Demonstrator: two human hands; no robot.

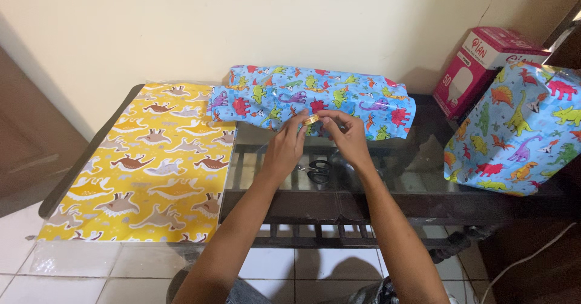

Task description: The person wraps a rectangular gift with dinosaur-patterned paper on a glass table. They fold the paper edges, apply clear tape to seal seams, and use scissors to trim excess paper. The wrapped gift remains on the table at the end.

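glossy paper wrap (315,98), smooth glass tabletop (417,158), glossy tape roll (312,119)

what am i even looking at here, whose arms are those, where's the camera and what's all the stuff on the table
There is no machine here. The arms belong to a person, and the single picture comes from a camera worn on that person's head, looking down at their own hands.

The left hand and right hand meet over a dark glass-topped table. Together their fingers pinch a small roll of clear tape.

Just behind the hands lies a parcel wrapped in blue dinosaur paper. A flat sheet of yellow dinosaur paper covers the left end of the table. Black-handled scissors lie under the hands. At the right stands a second blue-wrapped package, with a pink and white box behind it against the wall.
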